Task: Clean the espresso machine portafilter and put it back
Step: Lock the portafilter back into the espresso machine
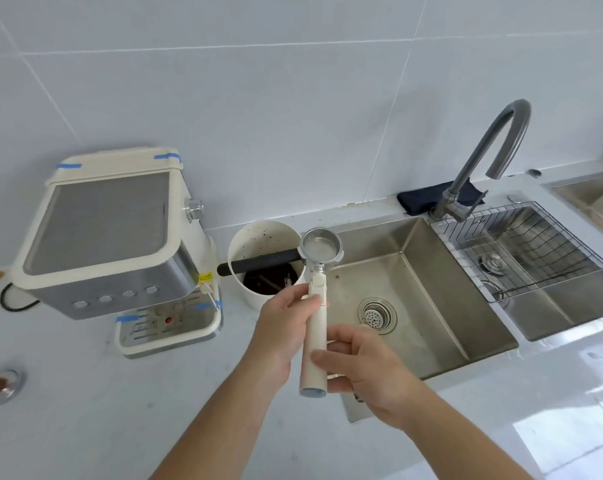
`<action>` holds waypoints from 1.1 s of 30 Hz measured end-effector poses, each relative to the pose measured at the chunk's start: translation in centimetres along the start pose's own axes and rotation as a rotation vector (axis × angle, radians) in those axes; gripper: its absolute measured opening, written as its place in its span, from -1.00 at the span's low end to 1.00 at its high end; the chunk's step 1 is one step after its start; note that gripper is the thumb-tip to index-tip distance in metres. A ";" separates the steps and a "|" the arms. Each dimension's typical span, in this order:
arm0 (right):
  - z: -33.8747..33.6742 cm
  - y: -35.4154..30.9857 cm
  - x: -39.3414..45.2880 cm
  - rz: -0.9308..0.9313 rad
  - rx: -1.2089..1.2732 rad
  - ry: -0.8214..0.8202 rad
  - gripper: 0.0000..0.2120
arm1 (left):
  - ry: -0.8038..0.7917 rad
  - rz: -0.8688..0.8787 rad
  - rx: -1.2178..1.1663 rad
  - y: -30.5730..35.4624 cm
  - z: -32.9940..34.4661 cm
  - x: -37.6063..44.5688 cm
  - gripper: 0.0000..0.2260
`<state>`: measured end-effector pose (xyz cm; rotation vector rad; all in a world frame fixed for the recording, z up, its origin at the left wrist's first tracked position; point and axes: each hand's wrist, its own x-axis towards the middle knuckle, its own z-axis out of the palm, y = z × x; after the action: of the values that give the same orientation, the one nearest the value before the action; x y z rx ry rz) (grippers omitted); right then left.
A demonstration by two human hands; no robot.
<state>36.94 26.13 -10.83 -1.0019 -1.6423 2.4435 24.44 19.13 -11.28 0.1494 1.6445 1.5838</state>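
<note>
Both hands (282, 318) (364, 363) on portafilter (316, 299) handle, fingers clamped round it, basket looks clean. Imo keep level, swing left to machine (113, 233), lock in.

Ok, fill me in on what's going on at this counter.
A person holds a portafilter by its cream handle with both hands: the left hand grips near the basket end, the right hand near the butt. The metal basket looks empty and clean, with no grounds showing. It hangs between the knock box, which holds dark coffee grounds, and the sink. The espresso machine stands to the left, its portafilter not yet refitted.
</note>
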 end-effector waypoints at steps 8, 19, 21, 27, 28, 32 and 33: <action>1.6 1.3 -1.9 0.037 0.016 -0.059 -0.72 | 0.014 0.044 0.040 -1.1 -2.4 -2.0 -0.84; 2.2 3.2 -3.7 0.069 -0.130 -0.181 -0.66 | 0.112 0.020 -0.076 -3.1 -3.9 -6.5 -0.86; 2.7 3.9 -3.9 0.062 -0.169 -0.190 -0.63 | 0.128 0.011 -0.091 -3.7 -4.5 -7.3 -0.86; 5.4 5.7 -3.9 0.127 -0.186 -0.246 -0.64 | 0.251 -0.007 -0.090 -5.0 -7.4 -9.7 -0.86; 5.8 5.8 -3.7 0.139 -0.187 -0.258 -0.64 | 0.265 -0.006 -0.077 -5.1 -7.9 -9.8 -0.87; 7.6 6.3 -2.7 0.166 -0.233 -0.308 -0.61 | 0.267 0.022 0.031 -5.3 -10.5 -10.1 -0.89; 7.8 6.4 -2.5 0.168 -0.245 -0.322 -0.61 | 0.258 0.029 0.056 -5.3 -10.9 -10.0 -0.89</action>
<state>36.85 16.05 -13.13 -0.8325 -2.0784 2.6770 26.57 3.58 -12.73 -0.0028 1.8923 1.6336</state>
